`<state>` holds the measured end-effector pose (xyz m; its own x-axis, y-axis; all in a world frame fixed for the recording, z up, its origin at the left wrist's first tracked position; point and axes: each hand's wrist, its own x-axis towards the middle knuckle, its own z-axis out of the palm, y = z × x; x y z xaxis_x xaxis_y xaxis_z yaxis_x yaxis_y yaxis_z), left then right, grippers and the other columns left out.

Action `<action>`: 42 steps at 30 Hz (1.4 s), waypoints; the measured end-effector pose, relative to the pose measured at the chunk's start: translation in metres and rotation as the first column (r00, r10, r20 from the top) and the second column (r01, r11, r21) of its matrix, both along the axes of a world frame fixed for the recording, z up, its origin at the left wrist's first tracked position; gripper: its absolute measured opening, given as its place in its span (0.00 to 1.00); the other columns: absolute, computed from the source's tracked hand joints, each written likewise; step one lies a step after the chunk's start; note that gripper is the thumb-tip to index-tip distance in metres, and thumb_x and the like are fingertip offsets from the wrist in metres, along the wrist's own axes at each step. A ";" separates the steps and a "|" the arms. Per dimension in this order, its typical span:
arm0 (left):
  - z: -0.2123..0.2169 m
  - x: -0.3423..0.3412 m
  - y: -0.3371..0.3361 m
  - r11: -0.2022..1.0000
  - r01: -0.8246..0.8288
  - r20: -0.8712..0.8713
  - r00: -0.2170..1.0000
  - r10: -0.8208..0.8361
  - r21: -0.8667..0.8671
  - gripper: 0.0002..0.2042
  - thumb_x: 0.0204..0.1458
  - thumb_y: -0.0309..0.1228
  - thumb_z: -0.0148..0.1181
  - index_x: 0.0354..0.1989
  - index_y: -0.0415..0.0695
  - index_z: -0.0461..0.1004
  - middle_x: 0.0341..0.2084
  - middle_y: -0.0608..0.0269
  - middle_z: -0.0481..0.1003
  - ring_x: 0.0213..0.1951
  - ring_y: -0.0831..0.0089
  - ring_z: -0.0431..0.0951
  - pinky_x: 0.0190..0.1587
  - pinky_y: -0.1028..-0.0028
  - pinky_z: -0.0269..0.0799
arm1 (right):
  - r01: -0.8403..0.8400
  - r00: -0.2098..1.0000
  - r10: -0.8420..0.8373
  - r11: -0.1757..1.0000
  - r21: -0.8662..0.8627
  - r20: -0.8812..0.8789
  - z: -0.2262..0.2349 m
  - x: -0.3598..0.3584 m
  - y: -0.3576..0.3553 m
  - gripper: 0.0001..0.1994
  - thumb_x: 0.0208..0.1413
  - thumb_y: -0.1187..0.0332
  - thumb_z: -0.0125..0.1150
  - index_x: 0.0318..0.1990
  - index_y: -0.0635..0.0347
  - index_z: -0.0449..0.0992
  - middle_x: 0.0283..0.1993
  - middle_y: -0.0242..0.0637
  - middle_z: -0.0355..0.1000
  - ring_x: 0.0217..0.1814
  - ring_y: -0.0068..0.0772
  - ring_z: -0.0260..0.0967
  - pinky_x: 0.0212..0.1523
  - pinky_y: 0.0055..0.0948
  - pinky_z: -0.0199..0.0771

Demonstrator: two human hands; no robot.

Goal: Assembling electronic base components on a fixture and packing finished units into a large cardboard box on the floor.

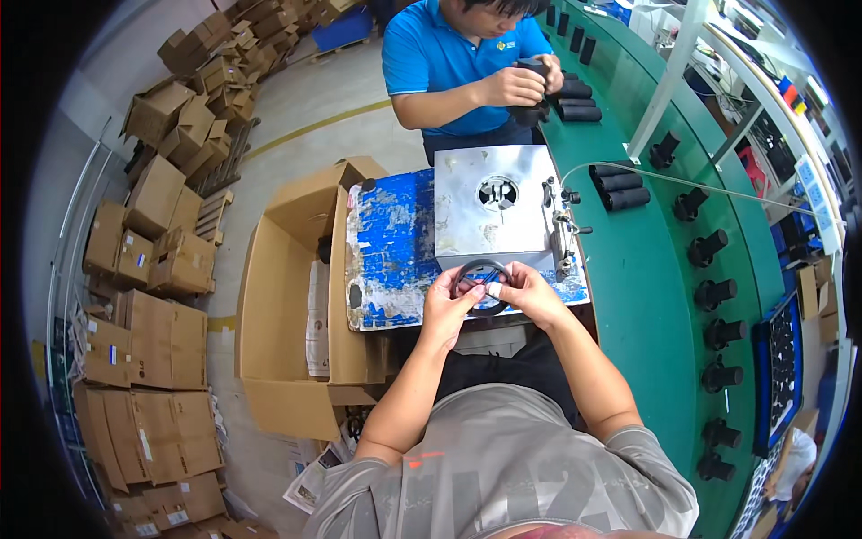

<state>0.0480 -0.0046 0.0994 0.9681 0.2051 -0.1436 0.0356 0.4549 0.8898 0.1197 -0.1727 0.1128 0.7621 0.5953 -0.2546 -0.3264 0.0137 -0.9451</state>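
Note:
Between my two hands is a black ring (483, 265) with thin dark strands or bars across its middle; I cannot make out which. My left hand (443, 310) pinches its left side, and my right hand (533, 296) grips the right side, thumbs over the front. The ring is just off the near edge of a silver metal box (458, 229). That box has a round opening with a metal jaw-like fixture (496, 192) in its top. A valve with fittings (562, 229) is mounted along its right side. Beneath the box lies a worn blue board (388, 242).
An open cardboard box (256, 314) stands to the left of the board. A co-worker (449, 67) across from me holds a black part. On the right, a green conveyor (628, 296) carries several black cylindrical parts (716, 294). Stacked cartons (166, 346) line the far left.

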 end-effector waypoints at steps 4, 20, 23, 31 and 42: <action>0.006 0.011 0.003 0.993 -0.010 0.041 0.999 0.005 0.116 0.20 0.53 0.16 0.63 0.55 0.35 0.70 0.38 0.62 0.78 0.39 0.79 0.77 0.45 0.78 0.74 | 0.055 0.998 -0.053 0.995 0.085 -0.026 -0.015 0.005 0.004 0.10 0.54 0.72 0.69 0.37 0.56 0.71 0.31 0.20 0.65 0.31 0.12 0.60 0.31 0.15 0.60; 0.001 0.061 0.018 0.924 0.071 0.170 0.975 -0.144 0.375 0.25 0.59 0.24 0.59 0.63 0.40 0.56 0.48 0.60 0.70 0.46 0.77 0.68 0.53 0.75 0.67 | 0.086 0.996 -0.085 0.995 0.041 -0.029 0.004 0.067 0.019 0.17 0.43 0.78 0.76 0.28 0.54 0.67 0.24 0.19 0.61 0.26 0.13 0.55 0.28 0.18 0.59; -0.009 0.085 0.016 0.918 0.039 0.223 0.965 -0.137 0.396 0.24 0.60 0.23 0.57 0.63 0.43 0.54 0.46 0.61 0.69 0.45 0.78 0.68 0.50 0.75 0.67 | 0.085 0.996 -0.083 0.995 -0.061 0.036 0.009 0.090 0.015 0.15 0.43 0.78 0.74 0.28 0.55 0.68 0.25 0.20 0.62 0.26 0.13 0.56 0.27 0.18 0.61; -0.061 0.200 0.024 0.791 -0.087 0.131 0.991 0.009 0.605 0.23 0.61 0.24 0.55 0.61 0.46 0.52 0.38 0.62 0.73 0.39 0.76 0.72 0.43 0.75 0.71 | 0.350 0.712 0.213 0.718 -0.602 0.669 0.012 0.185 0.043 0.28 0.45 0.59 0.67 0.47 0.66 0.59 0.37 0.62 0.75 0.42 0.63 0.75 0.43 0.50 0.75; -0.060 0.245 0.019 0.266 0.023 -0.079 0.976 0.201 0.964 0.20 0.54 0.34 0.63 0.54 0.54 0.67 0.43 0.60 0.74 0.52 0.57 0.69 0.55 0.53 0.56 | 0.455 0.760 0.220 0.490 -0.743 0.611 -0.037 0.220 0.066 0.26 0.48 0.63 0.65 0.50 0.63 0.61 0.47 0.67 0.68 0.42 0.66 0.74 0.45 0.52 0.76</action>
<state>0.2926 0.0139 0.0391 0.9193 0.3843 0.0848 0.2359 -0.7106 0.6628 0.3396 -0.1067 0.0754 0.9685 0.2448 -0.0462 0.1957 -0.8622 -0.4673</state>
